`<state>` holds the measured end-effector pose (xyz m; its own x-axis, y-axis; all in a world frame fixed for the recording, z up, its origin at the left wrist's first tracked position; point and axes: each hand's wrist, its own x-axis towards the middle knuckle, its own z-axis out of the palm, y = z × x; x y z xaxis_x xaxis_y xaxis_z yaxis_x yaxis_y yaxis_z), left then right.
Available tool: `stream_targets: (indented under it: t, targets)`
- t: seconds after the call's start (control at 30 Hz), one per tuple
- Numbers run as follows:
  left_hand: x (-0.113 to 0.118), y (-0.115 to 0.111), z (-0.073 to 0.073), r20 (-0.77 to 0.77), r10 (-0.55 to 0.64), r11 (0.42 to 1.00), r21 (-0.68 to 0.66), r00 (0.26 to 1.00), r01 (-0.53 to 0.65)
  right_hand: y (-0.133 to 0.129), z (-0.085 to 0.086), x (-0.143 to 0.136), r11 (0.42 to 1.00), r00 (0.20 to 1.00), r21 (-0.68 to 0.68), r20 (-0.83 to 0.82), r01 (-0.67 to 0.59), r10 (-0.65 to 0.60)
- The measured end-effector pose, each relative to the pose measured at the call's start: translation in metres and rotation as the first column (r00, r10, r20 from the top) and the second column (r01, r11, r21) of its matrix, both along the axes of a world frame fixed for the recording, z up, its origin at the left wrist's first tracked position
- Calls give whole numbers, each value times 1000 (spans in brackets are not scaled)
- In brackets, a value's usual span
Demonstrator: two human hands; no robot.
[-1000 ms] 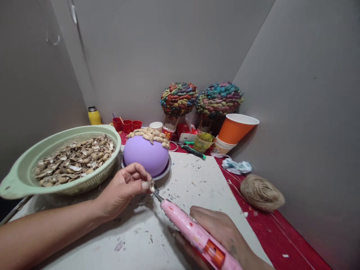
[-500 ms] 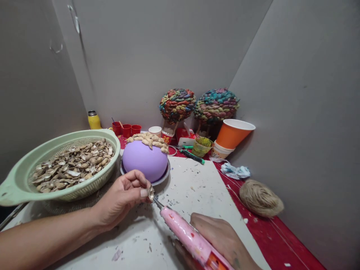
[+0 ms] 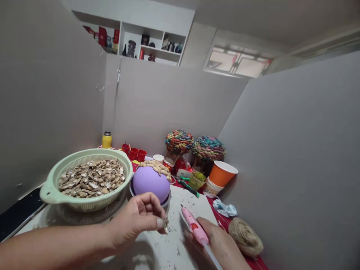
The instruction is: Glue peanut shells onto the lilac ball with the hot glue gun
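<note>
At far left, a pale green colander (image 3: 48, 189) holds a heap of brown, broken shells (image 3: 91, 180), some showing whitish insides. Behind its right side are a yellow bottle (image 3: 107, 141) with a dark top and 3 small red cups (image 3: 133, 153) in a row.

The left hand (image 3: 142, 217) reaches in from the left, palm partly turned up, pinching a small, rough shell piece (image 3: 166, 225) between thumb and fingers. The piece is brownish and blurred, and sticks out past the thumb.

Just beyond this hand sits a balloon (image 3: 150, 183), smooth, round and purple, in a shallow dish (image 3: 131, 190). Tan peanuts (image 3: 157, 167) cover its top; the lower part is bare. The hand overlaps its lower edge in view, so contact cannot be told.

Farther back stand 2 bumpy, many-coloured balls (image 3: 180, 141). Nearer, to the right of the shell piece and apart from it, is a pink glue gun (image 3: 195, 227), tip angled up and left, gripped by the right hand (image 3: 221, 243).

Toward the right are an orange cup (image 3: 221, 175), a crumpled blue-white cloth (image 3: 225, 208) and a beige bundle of twine (image 3: 245, 236).
</note>
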<state>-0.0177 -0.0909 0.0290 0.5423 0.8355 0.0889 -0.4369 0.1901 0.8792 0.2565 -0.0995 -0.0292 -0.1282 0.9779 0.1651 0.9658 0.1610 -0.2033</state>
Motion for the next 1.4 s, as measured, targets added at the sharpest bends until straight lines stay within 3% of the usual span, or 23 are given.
stream_targets:
  t: [0.17, 0.33, 0.4, 0.5, 0.6, 0.67, 0.77, 0.87, 0.97, 1.1, 1.4]
  targets:
    - [-21, -4, 32, -71, 19, 998, 67, 997, -14, -3, 7, 9, 979, 993, -186, 101, 77, -59]
    - [-51, 12, 73, -196, 203, 954, 262, 959, -149, -5, 36, 14, 979, 997, -198, 70, 41, -27]
    - [-59, 26, 85, -235, 283, 912, 366, 930, -185, 2, 57, 9, 992, 1000, -130, 10, 1, 0]
    - [-62, 50, 93, -318, 388, 820, 547, 865, -167, 22, 88, -12, 982, 970, 87, -167, -165, 178]
    - [-58, 74, 90, -367, 519, 642, 764, 772, -68, 51, 106, -42, 923, 892, 316, -317, -219, 321]
    - [-54, 86, 87, -384, 584, 495, 867, 715, 62, 74, 106, -59, 876, 835, 422, -375, -232, 402]
    - [-47, 101, 82, -411, 648, 308, 912, 642, 272, 109, 96, -76, 860, 768, 417, -433, -294, 472]
    - [-41, 112, 77, -383, 700, 155, 905, 602, 395, 138, 82, -82, 875, 741, 363, -479, -319, 470]
    - [-38, 120, 73, -340, 720, 41, 891, 604, 452, 152, 70, -82, 885, 714, 297, -524, -357, 464]
    - [-35, 124, 73, -311, 731, -46, 865, 607, 500, 153, 65, -82, 872, 669, 264, -561, -413, 487]
    - [-27, 123, 74, -282, 762, -135, 811, 583, 569, 151, 59, -81, 858, 650, 291, -562, -424, 512]
